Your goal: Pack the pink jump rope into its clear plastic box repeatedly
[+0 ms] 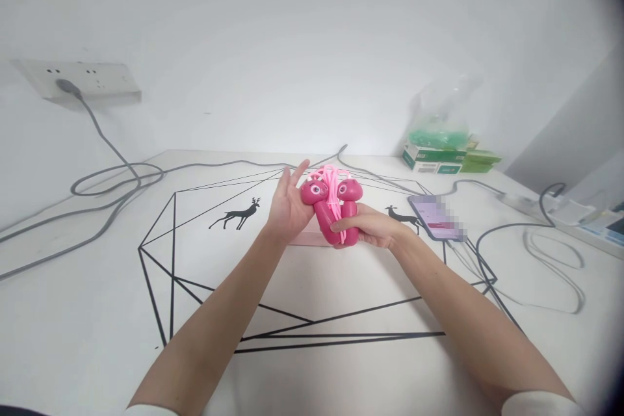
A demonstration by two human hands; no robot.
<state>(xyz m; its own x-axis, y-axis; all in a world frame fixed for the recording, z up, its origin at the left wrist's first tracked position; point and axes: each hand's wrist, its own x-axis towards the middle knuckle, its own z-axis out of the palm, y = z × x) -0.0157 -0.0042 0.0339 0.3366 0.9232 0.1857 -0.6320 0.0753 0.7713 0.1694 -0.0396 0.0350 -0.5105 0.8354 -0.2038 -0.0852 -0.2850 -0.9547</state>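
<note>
A pink jump rope [324, 221] is held up over the middle of the table. Its two dark-pink handles have cartoon heads with big eyes, and the light-pink cord is bundled between them. My right hand [374, 226] grips the handles and cord from the right, thumb across the front. On the other side, my left hand [288, 209] has its palm turned up and fingers spread, right beside the left handle's head; whether it touches the head I cannot tell. Partly hidden below the rope lies a flat pale-pink item [306, 238].
The white table [292, 377] bears black lines and deer figures. A phone [437, 216] lies to the right, near a power strip [570, 216] and loose cables. Green-white boxes [433, 157] with a plastic bag [443, 120] stand behind. A grey cable [104, 136] runs from the wall socket [92, 78].
</note>
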